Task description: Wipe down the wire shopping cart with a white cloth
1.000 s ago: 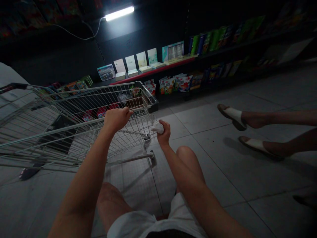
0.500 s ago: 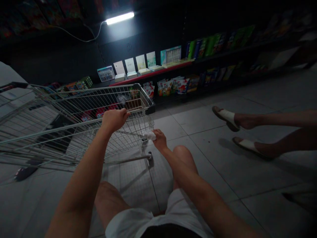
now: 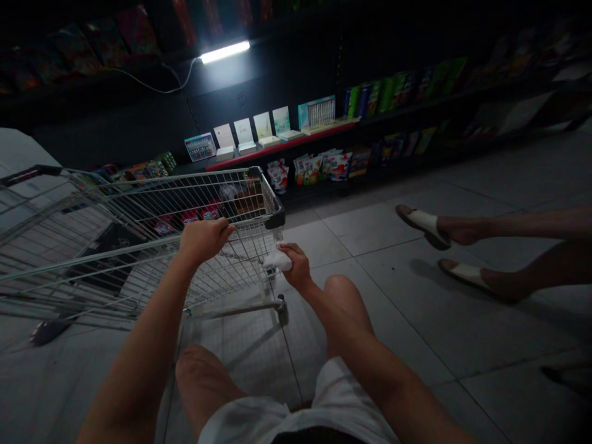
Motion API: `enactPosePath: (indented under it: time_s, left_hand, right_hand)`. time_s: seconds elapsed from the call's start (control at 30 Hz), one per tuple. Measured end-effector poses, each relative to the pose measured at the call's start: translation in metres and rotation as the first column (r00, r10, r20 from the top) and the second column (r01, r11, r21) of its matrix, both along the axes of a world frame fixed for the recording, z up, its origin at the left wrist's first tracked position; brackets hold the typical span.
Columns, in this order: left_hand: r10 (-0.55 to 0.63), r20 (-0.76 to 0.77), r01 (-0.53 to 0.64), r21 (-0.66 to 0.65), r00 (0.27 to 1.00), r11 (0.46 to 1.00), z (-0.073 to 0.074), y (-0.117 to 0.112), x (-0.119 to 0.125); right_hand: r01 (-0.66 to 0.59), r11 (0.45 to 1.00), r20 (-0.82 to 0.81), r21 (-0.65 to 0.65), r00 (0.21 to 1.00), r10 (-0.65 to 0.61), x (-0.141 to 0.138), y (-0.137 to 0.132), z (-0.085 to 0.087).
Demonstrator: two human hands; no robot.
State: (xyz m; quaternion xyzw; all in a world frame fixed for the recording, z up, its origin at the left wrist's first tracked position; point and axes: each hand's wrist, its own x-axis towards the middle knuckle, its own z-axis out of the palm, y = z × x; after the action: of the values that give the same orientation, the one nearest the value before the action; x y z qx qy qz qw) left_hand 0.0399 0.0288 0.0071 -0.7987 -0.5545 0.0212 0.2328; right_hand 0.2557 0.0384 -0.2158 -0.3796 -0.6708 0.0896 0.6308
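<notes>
cart (image 3: 115,256): cut by left edge | cloth (image 3: 276,261): partly inside right hand (image 3: 296,266) | shelf packs (image 3: 319,166): unreadable

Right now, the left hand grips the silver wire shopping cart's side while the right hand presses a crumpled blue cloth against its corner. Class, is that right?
Not quite: the head view shows the crumpled cloth is white, not blue. The left hand does grip the silver wire shopping cart by its side, and the right hand presses the cloth against its corner.
</notes>
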Motion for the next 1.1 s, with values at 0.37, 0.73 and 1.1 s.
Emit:
enactPosePath:
  time_s: [0.37,0.73,1.1]
  left_hand:
    - [0.004,0.035,-0.003,-0.030,0.999,1.000,0.004,-0.002,-0.004]
    - [-0.123,0.245,0.134,-0.026,0.962,0.991,0.021,0.025,0.081]
    - [0.034,0.224,-0.034,-0.006,0.974,0.999,-0.012,0.024,0.104]
  right_hand:
    - [0.191,0.977,-0.216,0.099,0.962,-0.166,-0.018,0.010,0.028]
    - [0.254,0.965,-0.186,0.066,0.953,-0.238,-0.004,0.014,0.050]
    - [0.135,0.957,-0.187,0.258,0.979,-0.087,0.026,-0.018,0.096]
